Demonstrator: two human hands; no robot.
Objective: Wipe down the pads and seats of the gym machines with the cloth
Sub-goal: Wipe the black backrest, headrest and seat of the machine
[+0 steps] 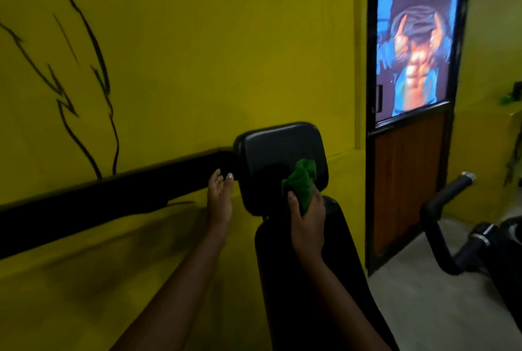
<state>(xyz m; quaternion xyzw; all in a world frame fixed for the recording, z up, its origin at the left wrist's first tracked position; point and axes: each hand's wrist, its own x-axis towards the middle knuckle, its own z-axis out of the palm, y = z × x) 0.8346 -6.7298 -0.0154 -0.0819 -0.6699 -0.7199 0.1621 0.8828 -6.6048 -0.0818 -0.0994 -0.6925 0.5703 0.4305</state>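
**A:** Start with the big things. What's around?

**B:** A yellow wall (197,54) with a black band (113,198) painted across it. To the right is a door (409,181) with a poster in its upper half. In front of the wall is a black machine, and its long pad (276,280) runs up from the bottom of the view. Above that sits a squarish upper pad (276,150). A handlebar (440,209) from another machine shows at far right.

**A:** And the hands?

**B:** The right hand (306,223) has its fingers and thumb curled round a bunched green cloth (300,181). It presses the cloth against the lower right part of the upper pad. The left hand (219,201) has its fingers straight and apart and holds nothing. It's just beside that pad's left edge, but I can't tell whether the fingertips touch it.

**A:** How far along is the job?

**B:** My guess is it's in the middle of the upper pad. The light is too dim to show a wiped patch against an unwiped one, so I can't say how much of that pad is finished. Nothing shows the long pad has been wiped, and the forearm lies across it. No seat is in view, and the machine on the right has no hand or cloth near it. I'd say most of the work is left.
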